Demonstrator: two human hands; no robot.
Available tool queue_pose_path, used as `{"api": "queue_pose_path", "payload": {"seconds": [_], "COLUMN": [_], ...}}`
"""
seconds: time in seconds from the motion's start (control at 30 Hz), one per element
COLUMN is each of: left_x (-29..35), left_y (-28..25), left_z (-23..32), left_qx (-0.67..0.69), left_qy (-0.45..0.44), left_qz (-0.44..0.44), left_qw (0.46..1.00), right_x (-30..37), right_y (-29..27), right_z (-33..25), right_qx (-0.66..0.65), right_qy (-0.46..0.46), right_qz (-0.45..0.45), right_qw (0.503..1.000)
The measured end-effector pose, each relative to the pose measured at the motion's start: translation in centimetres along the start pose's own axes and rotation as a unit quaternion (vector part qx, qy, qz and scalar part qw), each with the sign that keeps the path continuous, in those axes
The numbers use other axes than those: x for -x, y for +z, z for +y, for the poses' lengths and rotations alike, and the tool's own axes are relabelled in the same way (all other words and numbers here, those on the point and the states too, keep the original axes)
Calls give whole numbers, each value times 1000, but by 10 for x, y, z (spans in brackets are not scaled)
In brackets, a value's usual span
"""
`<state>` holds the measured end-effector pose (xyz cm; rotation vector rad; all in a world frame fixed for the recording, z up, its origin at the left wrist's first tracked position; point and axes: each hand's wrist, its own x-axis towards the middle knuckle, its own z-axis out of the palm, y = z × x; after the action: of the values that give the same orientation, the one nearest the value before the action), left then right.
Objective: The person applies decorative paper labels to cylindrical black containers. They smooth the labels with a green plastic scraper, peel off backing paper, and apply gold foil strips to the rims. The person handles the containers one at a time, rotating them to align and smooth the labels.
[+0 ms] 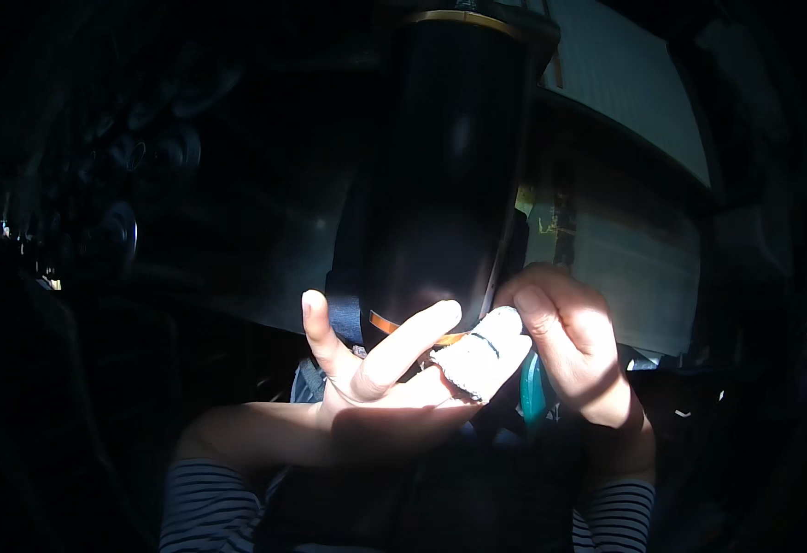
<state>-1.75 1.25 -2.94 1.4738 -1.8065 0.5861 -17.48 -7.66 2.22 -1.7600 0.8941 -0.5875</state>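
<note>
My left hand (pixel 367 378) is lit brightly, palm partly up, with its thumb and fingers spread apart. A white cloth-like wrap (pixel 473 367) with a frayed edge and a dark line across it covers some of its fingers. Beside the wrapped fingertips, my right hand (pixel 577 336) is closed in a pinch, thumb against the bent forefinger. Whatever lies in that pinch is too small or hidden to make out. Just below the right fingers shows a green, smooth, narrow object (pixel 533 392), partly in shadow.
A large dark cylinder (pixel 454 166) with orange-gold rims stands right beyond my hands. Pale panels (pixel 625 258) lie to its right. Round, shiny disc-like parts (pixel 122 235) show dimly at the left. Deep shadow hides most of the surroundings.
</note>
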Motion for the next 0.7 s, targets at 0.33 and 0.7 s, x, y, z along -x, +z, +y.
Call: {"api": "queue_pose_path", "payload": {"seconds": [0.33, 0.7], "left_x": [-6, 13], "left_y": [-31, -35], "left_z": [-54, -13], "left_qx": [211, -109], "left_qy": [-166, 7], "left_qz": [-231, -122], "left_qw": [935, 987], "right_x": [-3, -3], "right_y": [11, 9], "right_z": [-12, -10], "right_qx": [-87, -70], "right_qy": [-3, 0], "right_qz": [3, -27], "right_qw": [996, 997]}}
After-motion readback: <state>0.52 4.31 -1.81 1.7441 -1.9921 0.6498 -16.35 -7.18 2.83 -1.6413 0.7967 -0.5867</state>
